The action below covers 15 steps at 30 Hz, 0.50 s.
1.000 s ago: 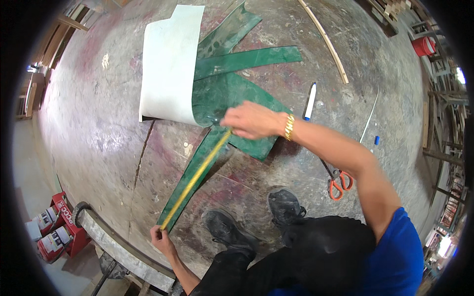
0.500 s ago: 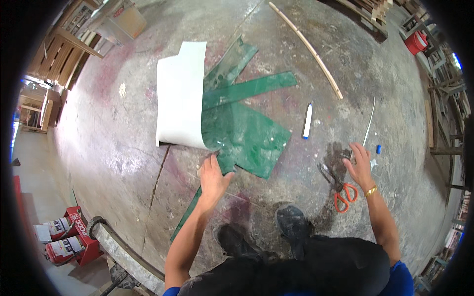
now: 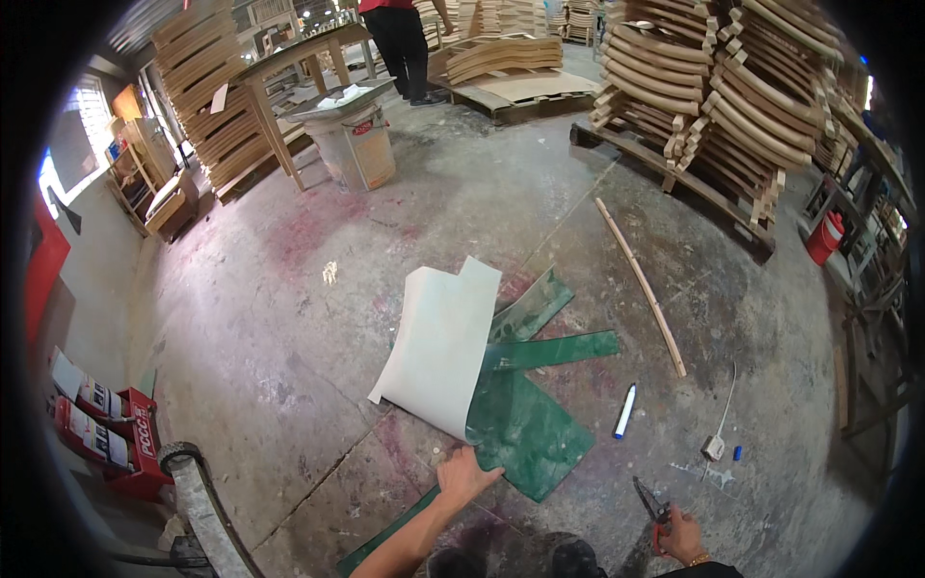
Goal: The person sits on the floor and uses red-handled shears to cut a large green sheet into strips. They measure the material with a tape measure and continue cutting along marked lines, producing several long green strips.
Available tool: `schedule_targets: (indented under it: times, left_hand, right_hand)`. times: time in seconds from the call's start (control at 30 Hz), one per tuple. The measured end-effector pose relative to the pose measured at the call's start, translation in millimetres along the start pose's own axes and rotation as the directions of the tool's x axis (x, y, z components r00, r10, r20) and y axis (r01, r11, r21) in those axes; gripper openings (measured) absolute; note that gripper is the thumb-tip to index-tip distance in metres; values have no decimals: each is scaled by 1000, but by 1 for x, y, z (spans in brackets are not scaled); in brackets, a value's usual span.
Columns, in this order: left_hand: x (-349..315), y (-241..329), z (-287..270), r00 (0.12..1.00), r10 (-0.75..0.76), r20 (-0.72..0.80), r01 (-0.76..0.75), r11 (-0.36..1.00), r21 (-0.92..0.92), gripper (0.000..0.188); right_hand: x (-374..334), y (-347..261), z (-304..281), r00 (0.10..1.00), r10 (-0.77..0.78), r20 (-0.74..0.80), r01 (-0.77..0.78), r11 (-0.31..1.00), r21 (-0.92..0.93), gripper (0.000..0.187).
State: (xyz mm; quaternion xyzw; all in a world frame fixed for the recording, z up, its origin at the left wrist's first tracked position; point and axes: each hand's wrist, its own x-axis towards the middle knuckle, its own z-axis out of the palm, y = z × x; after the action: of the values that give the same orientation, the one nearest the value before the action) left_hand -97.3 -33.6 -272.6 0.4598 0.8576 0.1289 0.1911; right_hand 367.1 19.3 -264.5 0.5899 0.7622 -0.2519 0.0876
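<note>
My left hand [image 3: 466, 478] grips the near edge of a green flexible sheet [image 3: 540, 438], its thumb stretched to the right. Beside that thumb the sheet lies on the floor. A white curled sheet [image 3: 445, 328] covers part of it, and green strips [image 3: 568, 349] stick out past its right side. At lower right my right hand [image 3: 682, 536] is closed round the red handles of a pair of scissors [image 3: 651, 501], whose dark blades point up and left. Beyond it are a white marker [image 3: 626, 412], a blue cap [image 3: 738, 453] and a tape measure [image 3: 713, 447] with its tape out.
A long wooden strip [image 3: 644, 289] lies on the concrete floor. Stacked curved wooden parts [image 3: 655, 72] rest on a pallet [image 3: 674, 178] at the far right. A bucket [image 3: 356, 149] stands by a wooden table [image 3: 289, 58], with a person [image 3: 395, 39] behind. A red crate [image 3: 140, 438] is at left.
My right hand has come down onto the scissors and taken hold of their handles. The view has tilted up, bringing the far workshop into sight. My left hand stays at the green sheet's edge.
</note>
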Motion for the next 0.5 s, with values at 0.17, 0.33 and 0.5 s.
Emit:
schedule_targets:
  times: [0.17, 0.33, 0.5]
  left_hand:
    - [-34, -13, 15, 986, 165, 19, -165, 986, 0, 76]
    - [-67, 5, 1, 942, 22, 334, -59, 993, 101, 71]
    - [-51, 17, -11, 847, -65, 527, 16, 995, 98, 67]
  right_hand:
    - [2, 6, -11, 961, 78, 267, -102, 992, 78, 48]
    - [-37, -52, -15, 898, 41, 439, -275, 830, 486, 49]
    - [-22, -113, -25, 666, -458, 589, -5, 787, 617, 45]
